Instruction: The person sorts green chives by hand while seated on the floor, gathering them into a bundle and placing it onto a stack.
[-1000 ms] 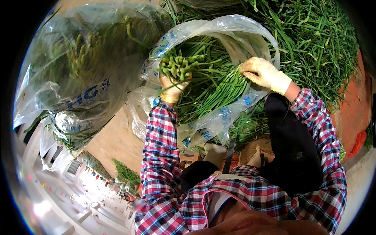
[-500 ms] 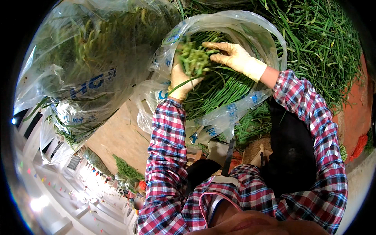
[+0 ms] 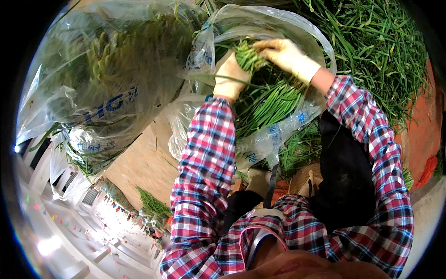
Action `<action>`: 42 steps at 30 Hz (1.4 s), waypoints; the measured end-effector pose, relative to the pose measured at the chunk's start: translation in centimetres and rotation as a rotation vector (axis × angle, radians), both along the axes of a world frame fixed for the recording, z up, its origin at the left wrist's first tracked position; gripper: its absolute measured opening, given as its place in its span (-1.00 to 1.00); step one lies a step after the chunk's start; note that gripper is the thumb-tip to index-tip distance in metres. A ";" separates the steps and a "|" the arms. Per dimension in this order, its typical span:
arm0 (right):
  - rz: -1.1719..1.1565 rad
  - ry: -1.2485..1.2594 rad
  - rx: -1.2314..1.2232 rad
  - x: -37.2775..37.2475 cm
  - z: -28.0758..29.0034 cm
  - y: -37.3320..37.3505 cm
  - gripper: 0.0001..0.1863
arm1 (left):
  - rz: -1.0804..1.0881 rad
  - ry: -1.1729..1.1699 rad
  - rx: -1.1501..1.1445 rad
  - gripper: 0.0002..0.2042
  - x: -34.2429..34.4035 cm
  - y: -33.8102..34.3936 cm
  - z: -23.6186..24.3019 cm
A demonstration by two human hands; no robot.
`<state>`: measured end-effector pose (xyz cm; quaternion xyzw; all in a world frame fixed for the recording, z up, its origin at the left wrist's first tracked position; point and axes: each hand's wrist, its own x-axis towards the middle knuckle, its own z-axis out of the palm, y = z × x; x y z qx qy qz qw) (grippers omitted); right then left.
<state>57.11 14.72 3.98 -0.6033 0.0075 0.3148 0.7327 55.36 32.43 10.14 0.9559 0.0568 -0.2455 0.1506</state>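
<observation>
Bunch of green stalks, near far rim of clear bag: likely light, pliant, easily bruised; best held around thick ends. Left hand: clasping bunch. Right hand: against bunch, grip unclear.

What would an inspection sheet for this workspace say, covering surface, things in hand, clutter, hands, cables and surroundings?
Surface: tan ground, reddish at far right.
Things: green stalk bundle at the open clear bag; more stalks inside.
Clutter: loose green heap at right; filled clear bag at left; red netting.
Hands: both gloved; left hand grips the bundle; right hand at its edge, contact unclear.
Cables: nothing seen.
Surroundings: coloured pennants, bright light.
</observation>
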 end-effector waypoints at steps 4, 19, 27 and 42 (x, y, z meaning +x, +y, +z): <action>-0.147 -0.018 0.134 1.8 -1.2 -2.5 -0.71 | -0.149 0.162 0.327 -0.18 4.0 -1.7 -1.3; -0.204 -0.105 0.174 1.3 -1.2 -4.6 -0.78 | -0.137 0.212 0.128 0.20 4.7 4.3 -5.0; -0.125 -0.235 0.302 -0.1 1.3 -5.9 -0.77 | 0.005 -0.044 -0.505 -0.18 0.2 7.0 1.5; 0.295 -0.176 -0.192 -1.1 0.0 -1.3 -0.52 | 0.099 -0.010 -0.638 -0.20 -1.8 6.5 3.0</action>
